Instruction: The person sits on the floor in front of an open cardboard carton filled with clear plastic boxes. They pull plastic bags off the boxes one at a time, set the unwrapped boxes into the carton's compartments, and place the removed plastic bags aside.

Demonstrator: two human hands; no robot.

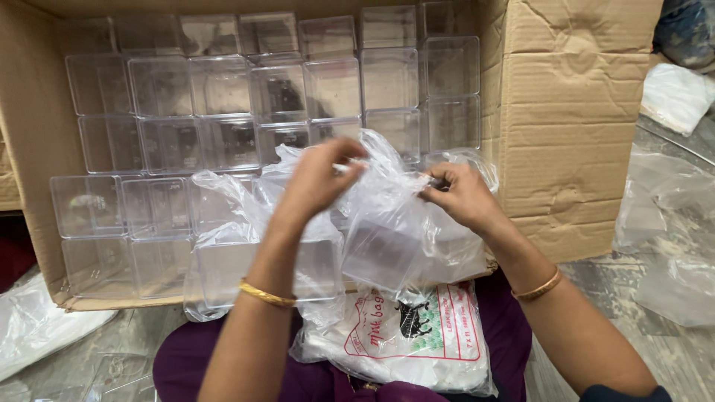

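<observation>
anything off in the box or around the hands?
Nothing damaged or spilled. The clear plastic boxes sit in even rows in the cardboard carton. The left hand and right hand both pinch a clear plastic bag holding one box. Loose plastic bags lie scattered on the floor, right.

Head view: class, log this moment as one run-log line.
left hand: grips clear plastic bag | right hand: grips bag | behind: cardboard box of clear containers

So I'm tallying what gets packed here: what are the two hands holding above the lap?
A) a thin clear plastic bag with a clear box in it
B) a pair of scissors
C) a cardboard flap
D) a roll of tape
A: the left hand and right hand pinch the top of a clear plastic bag, with a transparent box showing through it, in front of the carton of similar boxes.
</observation>
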